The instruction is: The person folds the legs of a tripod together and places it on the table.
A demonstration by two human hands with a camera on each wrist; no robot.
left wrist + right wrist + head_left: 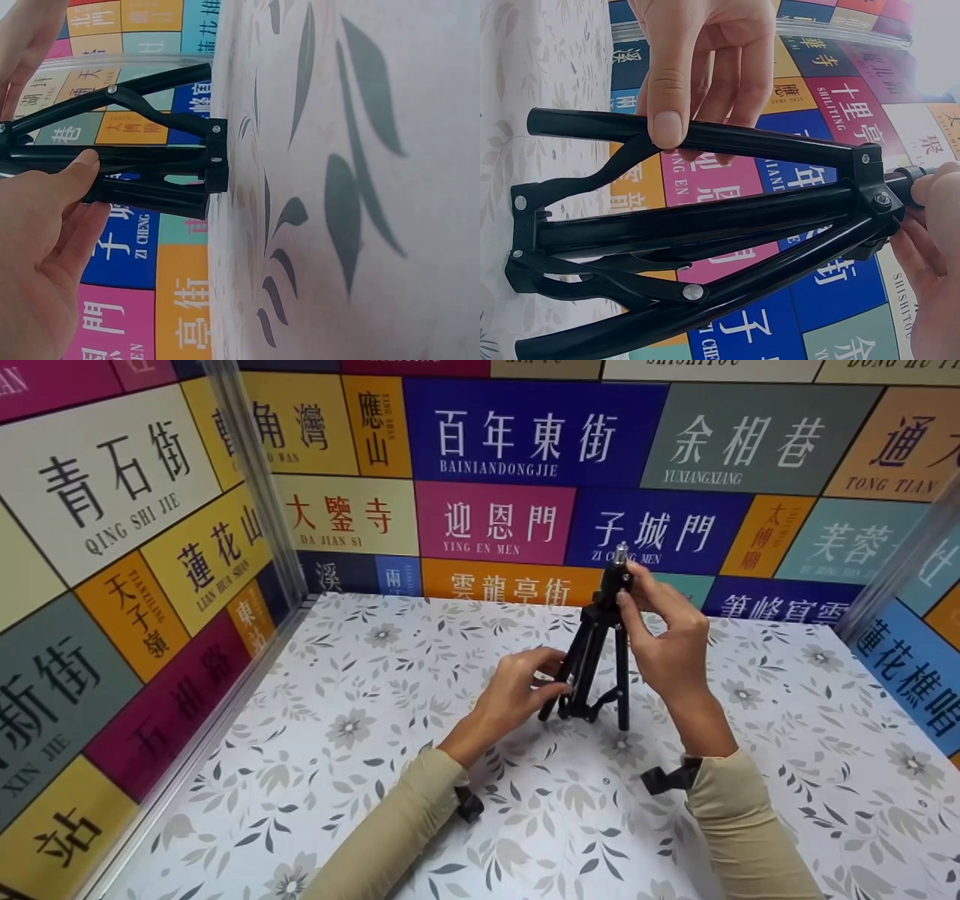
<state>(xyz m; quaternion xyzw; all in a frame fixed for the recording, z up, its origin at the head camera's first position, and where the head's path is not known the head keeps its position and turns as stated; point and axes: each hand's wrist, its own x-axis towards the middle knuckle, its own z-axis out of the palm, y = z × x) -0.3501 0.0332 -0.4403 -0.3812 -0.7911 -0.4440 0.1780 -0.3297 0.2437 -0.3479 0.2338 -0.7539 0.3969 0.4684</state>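
Observation:
A small black tripod stands at the middle of the table, its legs partly spread and a silver screw on top. My right hand grips the tripod's top section between thumb and fingers. Lower down, my left hand pinches one leg. The right wrist view shows the left thumb laid across that leg, with the fingers behind it. Folding braces run from the legs to a central hub. In the left wrist view, the hub end is close to the tabletop.
A white table with a grey leaf and flower pattern lies under the tripod. Behind it and to the sides rise walls of coloured panels with Chinese lettering. Black wrist mounts stick out from both beige sleeves.

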